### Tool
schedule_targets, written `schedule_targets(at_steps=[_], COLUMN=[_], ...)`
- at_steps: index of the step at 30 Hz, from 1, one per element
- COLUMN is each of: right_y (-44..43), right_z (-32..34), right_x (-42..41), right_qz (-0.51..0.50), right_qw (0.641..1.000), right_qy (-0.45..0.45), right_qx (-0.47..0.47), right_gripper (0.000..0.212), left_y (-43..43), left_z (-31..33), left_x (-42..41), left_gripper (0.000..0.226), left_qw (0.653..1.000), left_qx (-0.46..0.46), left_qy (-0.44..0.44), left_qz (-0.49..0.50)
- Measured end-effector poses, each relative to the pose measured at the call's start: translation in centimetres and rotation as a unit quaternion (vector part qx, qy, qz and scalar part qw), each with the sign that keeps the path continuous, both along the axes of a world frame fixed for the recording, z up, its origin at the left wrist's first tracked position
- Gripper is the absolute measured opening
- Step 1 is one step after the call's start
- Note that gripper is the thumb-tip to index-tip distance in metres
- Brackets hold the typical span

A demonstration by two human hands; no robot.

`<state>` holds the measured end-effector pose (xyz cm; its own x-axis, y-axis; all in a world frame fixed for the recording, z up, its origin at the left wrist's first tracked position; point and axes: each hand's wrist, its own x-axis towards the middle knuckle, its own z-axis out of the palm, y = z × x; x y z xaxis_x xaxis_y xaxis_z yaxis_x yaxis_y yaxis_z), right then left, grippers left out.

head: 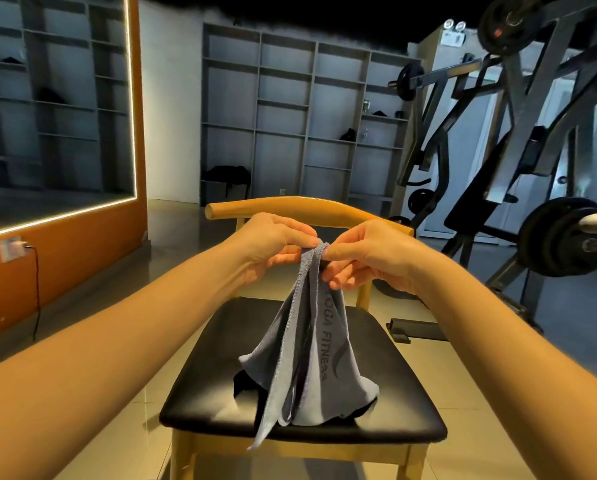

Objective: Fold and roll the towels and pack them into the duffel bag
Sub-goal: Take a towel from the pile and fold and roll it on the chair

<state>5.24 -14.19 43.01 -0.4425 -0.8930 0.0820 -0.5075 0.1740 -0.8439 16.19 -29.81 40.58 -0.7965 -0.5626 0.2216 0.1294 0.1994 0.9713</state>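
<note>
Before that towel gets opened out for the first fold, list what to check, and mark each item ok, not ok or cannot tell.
1. Grip of the left hand on the towel: ok, it pinches the top edge.
2. Grip of the right hand: ok, it pinches the same bunched edge.
3. Towel spread flat: not ok, it hangs in pleats with its lower end resting on the chair seat.
4. Towel wholly on the seat: not ok, one corner hangs over the front edge.
5. Seat free for folding: not ok, a dark thing lies under the towel.
6. Is the duffel bag at hand: cannot tell, none plainly in view.
</note>
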Motion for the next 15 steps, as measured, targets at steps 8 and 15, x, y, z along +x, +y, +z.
schedule_targets(at_steps=[8,15], right_y=[-0.8,-1.6], right_z=[1.2,1.2], right_x=[0.7,0.9], right_qz=[0.005,-0.016], right_qw=[0.988,0.989], right_qy=[0.139,0.145], right_qx=[0.059,0.022], right_gripper=[0.031,0.032], left_y=[-0.4,-0.1], left_z=[0.6,1.5], left_x=[1.0,1.7], left_gripper=[0.009,0.01], left_qw=[0.999,0.997], left_qx=[-0.018,-0.062], left_qy=[-0.013,-0.019], left_qz=[-0.03,-0.031])
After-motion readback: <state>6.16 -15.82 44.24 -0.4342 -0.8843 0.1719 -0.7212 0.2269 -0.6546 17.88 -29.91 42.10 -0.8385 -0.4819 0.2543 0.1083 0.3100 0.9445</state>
